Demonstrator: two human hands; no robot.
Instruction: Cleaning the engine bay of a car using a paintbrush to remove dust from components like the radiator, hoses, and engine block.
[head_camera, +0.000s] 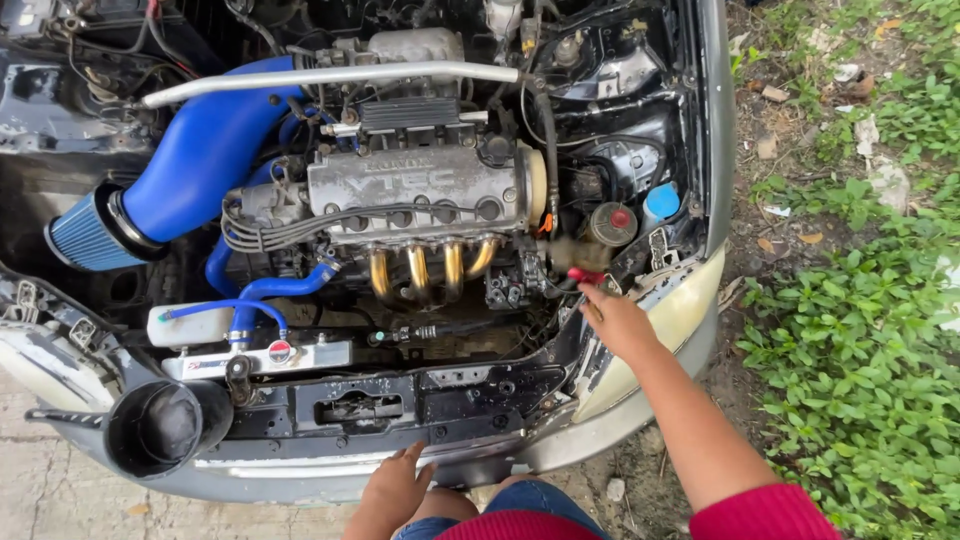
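I look down into an open car engine bay. My right hand (612, 318) reaches in at the right side, its fingertips closed on a small red cap or handle (583, 275) below a round reservoir with a red top (612, 224). My left hand (395, 487) rests flat on the front bumper edge (300, 470), fingers apart, holding nothing. The silver engine cover (420, 185) sits in the middle, with gold exhaust header pipes (430, 270) below it.
A blue intake pipe (205, 150) with a blue cone filter (85, 238) fills the left side. A blue-capped reservoir (661, 203) stands right. A black round duct (165, 425) is at the front left. The headlight (680, 320) adjoins green plants (860, 350).
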